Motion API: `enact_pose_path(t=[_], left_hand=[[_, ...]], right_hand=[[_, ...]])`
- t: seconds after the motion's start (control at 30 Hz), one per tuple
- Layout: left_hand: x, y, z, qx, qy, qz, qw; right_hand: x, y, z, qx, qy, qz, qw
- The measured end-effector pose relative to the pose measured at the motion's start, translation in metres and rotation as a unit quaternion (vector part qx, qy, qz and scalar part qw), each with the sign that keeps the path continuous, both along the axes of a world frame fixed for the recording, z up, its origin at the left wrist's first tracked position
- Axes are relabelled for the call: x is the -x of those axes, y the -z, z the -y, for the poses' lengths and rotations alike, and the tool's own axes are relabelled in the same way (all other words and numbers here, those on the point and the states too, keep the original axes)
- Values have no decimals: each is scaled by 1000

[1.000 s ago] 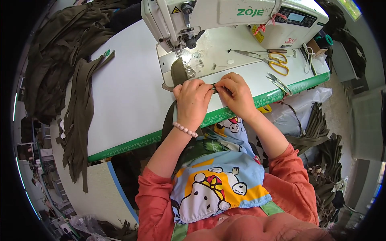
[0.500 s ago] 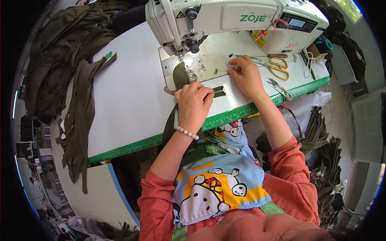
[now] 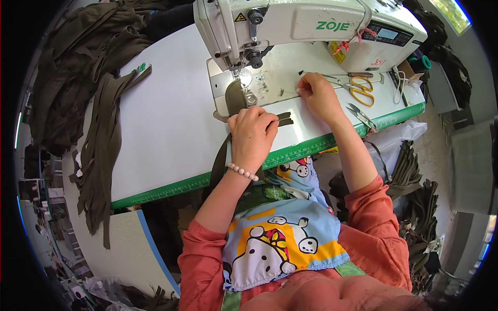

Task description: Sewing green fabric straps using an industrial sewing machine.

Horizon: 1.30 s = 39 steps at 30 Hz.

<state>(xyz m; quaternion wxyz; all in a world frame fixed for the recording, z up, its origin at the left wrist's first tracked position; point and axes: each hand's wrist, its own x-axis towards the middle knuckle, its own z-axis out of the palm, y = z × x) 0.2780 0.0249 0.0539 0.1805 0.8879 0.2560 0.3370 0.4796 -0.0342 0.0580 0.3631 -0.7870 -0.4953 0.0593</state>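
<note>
Two hands (image 3: 252,132), one sewing machine (image 3: 311,26), one bracelet (image 3: 241,171)

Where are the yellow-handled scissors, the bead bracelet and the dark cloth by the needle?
Yellow-handled scissors (image 3: 350,87), head view: where handles meet blades.
Bead bracelet (image 3: 242,171), head view: a middle bead.
Dark cloth (image 3: 235,97), head view: middle of its flat face.

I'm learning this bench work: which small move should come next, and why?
Perhaps bring the right hand to the loose ends of the strips: they stick out past the left hand, which lies over the strips near the machine, while the right hand is apart from them.
</note>
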Motion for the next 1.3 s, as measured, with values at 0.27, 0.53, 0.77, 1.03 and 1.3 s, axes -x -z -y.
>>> enact_pose_path(t=[0.27,0.53,0.77,1.03,1.3], left_hand=[[2,1,1,3,-2,-4,1000],[0,3,-1,5,-6,-10,1000],[1,3,0,7,-5,-8,1000],[1,3,0,12,-6,-10,1000],[1,2,0,18,-3,-7,1000]], right_hand=[[45,-15,34,-70,35,-133,988],[77,-9,44,-32,5,-186,982],[78,-4,41,-47,7,-137,989],[79,-2,37,-40,11,-128,991],[79,-3,37,-31,11,-111,993]])
